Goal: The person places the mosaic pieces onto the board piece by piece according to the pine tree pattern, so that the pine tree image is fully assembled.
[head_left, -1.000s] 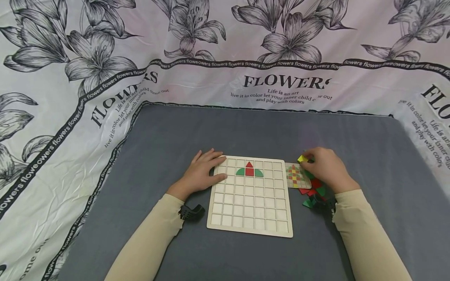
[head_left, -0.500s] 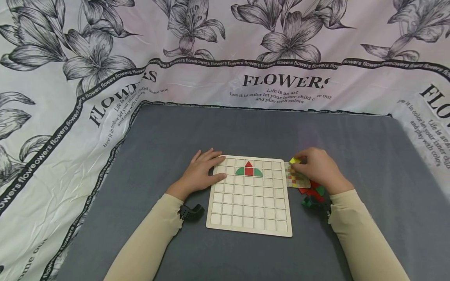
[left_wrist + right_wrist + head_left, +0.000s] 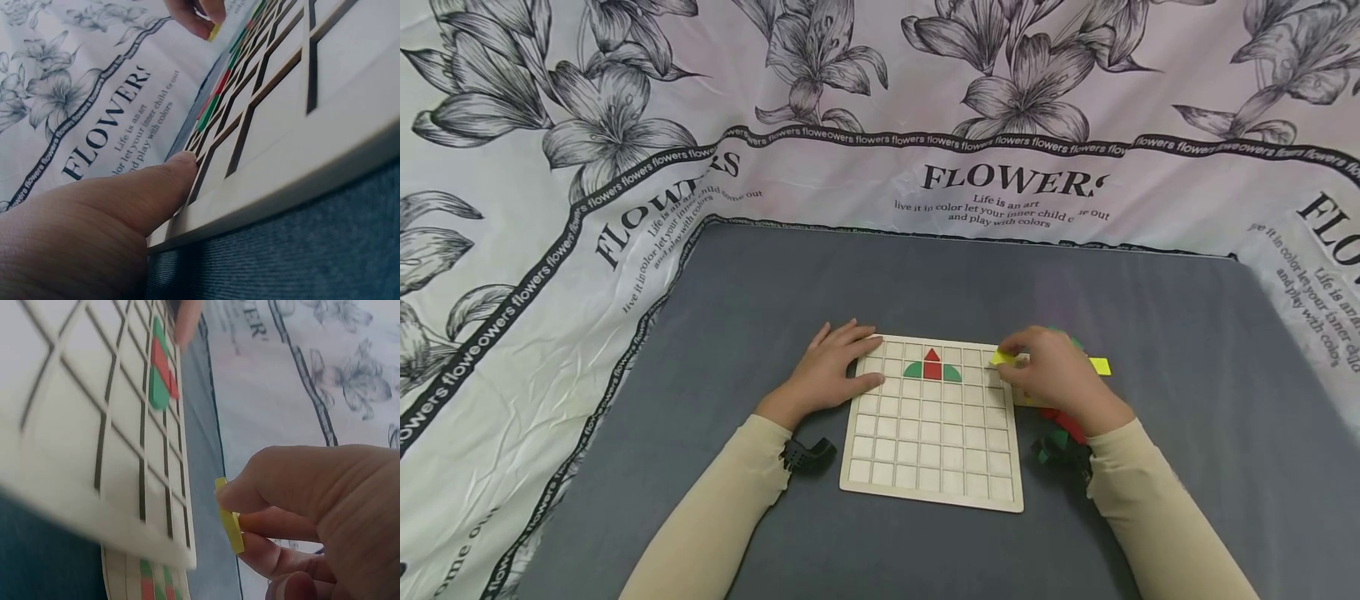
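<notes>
A pale wooden grid board [image 3: 930, 433] lies on the grey table. Near its top, a red triangle [image 3: 932, 356] sits above a red square [image 3: 932, 370], flanked by green quarter-round pieces [image 3: 913, 370]. My left hand [image 3: 823, 375] rests along the board's upper left edge, fingers spread and thumb on the rim. Over the upper right corner of the board, my right hand [image 3: 1051, 373] pinches a yellow tile [image 3: 230, 519] between thumb and fingers. In the right wrist view the tile is seen nearly edge-on, raised above the table. A patterned card [image 3: 128, 575] lies partly under the board's right side.
Loose red pieces [image 3: 1066, 425] and green pieces [image 3: 1060, 437] lie under and beside the right wrist, partly hidden. Another yellow piece [image 3: 1100, 366] shows just right of the right hand. Cloth printed with flowers [image 3: 1022, 92] borders the table [image 3: 880, 275] at the back and sides.
My right hand has moved left from the loose pieces, across the card, to the board's upper right corner, carrying the yellow tile. The left hand has stayed in place.
</notes>
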Action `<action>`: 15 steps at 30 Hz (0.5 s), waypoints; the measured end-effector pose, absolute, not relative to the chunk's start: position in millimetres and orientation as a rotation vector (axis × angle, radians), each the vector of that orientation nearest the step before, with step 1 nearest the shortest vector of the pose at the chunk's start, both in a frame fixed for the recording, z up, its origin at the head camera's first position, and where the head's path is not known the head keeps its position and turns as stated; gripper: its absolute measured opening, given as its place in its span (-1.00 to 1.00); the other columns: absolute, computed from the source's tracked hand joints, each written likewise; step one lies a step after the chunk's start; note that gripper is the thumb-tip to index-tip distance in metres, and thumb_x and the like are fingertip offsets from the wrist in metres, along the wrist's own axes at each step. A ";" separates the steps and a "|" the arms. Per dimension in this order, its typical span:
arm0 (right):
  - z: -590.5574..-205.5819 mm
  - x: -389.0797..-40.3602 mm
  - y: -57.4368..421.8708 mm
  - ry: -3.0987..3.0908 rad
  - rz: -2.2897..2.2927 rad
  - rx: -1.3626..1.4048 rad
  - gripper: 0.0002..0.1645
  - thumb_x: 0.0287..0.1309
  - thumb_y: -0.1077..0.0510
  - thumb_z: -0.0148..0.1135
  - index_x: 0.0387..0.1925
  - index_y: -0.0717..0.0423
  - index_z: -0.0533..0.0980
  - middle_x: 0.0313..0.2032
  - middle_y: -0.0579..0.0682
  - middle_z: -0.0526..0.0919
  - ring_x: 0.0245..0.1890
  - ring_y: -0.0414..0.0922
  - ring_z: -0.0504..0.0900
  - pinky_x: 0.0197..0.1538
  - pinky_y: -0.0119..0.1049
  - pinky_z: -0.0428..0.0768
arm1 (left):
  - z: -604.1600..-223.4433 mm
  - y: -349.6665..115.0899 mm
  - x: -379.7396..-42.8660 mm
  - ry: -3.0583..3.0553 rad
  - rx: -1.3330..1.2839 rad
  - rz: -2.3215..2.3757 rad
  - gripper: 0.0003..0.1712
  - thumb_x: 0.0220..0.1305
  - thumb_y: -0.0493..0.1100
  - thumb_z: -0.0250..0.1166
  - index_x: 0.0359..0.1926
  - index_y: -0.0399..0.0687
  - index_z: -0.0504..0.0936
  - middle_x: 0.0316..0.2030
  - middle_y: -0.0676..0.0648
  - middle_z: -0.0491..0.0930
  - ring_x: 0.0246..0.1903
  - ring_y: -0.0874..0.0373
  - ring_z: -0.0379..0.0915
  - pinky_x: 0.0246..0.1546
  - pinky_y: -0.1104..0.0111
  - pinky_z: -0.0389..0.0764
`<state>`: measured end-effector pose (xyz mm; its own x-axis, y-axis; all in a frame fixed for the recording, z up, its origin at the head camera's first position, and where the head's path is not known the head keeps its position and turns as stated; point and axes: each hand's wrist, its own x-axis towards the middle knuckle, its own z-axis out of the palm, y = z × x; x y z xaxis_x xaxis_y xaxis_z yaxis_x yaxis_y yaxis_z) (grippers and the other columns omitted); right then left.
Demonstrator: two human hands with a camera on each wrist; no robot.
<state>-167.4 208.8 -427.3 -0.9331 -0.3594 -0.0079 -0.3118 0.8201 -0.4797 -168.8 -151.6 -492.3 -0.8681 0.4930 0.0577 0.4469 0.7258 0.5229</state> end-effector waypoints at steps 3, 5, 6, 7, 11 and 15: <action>-429.6 -164.5 203.2 2.889 -0.747 -0.566 -0.71 0.16 0.18 0.40 -0.09 0.22 0.77 -0.05 0.21 0.74 -0.21 0.03 0.69 -0.20 -0.07 0.68 | -493.6 -150.3 -167.2 2.835 0.772 0.825 -0.21 0.48 0.23 0.29 0.57 0.02 0.40 0.58 -0.10 0.27 0.64 -0.10 -0.06 0.64 -0.13 -0.30; -430.8 -163.4 199.0 2.894 -0.745 -0.579 -0.71 0.14 0.17 0.41 -0.11 0.19 0.78 -0.08 0.16 0.75 -0.21 0.01 0.67 -0.23 -0.10 0.67 | -494.3 -150.1 -167.2 2.834 0.770 0.830 -0.21 0.48 0.23 0.29 0.57 0.02 0.40 0.58 -0.09 0.27 0.64 -0.10 -0.06 0.64 -0.13 -0.30; -431.3 -162.6 196.6 2.894 -0.745 -0.582 -0.71 0.14 0.16 0.40 -0.11 0.18 0.78 -0.09 0.14 0.75 -0.27 -0.02 0.65 -0.28 -0.14 0.64 | -494.7 -150.1 -167.3 2.834 0.769 0.830 -0.21 0.48 0.23 0.29 0.57 0.02 0.39 0.58 -0.09 0.26 0.64 -0.09 -0.06 0.64 -0.13 -0.31; -431.6 -161.7 193.7 2.893 -0.746 -0.588 -0.72 0.14 0.16 0.41 -0.12 0.17 0.78 -0.10 0.12 0.75 -0.30 -0.05 0.63 -0.32 -0.19 0.60 | -494.8 -150.1 -167.2 2.835 0.769 0.833 -0.21 0.48 0.23 0.29 0.57 0.02 0.39 0.58 -0.09 0.27 0.64 -0.09 -0.06 0.64 -0.13 -0.31; -433.4 -157.0 182.1 2.876 -0.761 -0.629 -0.74 0.13 0.17 0.39 -0.13 0.14 0.78 -0.14 0.05 0.75 -0.41 -0.12 0.53 -0.42 -0.28 0.48 | -493.3 -150.6 -166.7 2.840 0.771 0.833 -0.21 0.47 0.23 0.29 0.57 0.02 0.40 0.58 -0.09 0.27 0.64 -0.10 -0.06 0.64 -0.13 -0.30; -436.7 -154.2 172.3 2.862 -0.754 -0.700 -0.75 0.13 0.16 0.40 -0.15 0.13 0.79 -0.19 0.00 0.74 -0.36 -0.12 0.57 -0.37 -0.26 0.53 | -491.5 -151.3 -166.7 2.844 0.775 0.820 -0.21 0.47 0.22 0.30 0.57 0.02 0.40 0.57 -0.09 0.27 0.64 -0.10 -0.05 0.64 -0.13 -0.29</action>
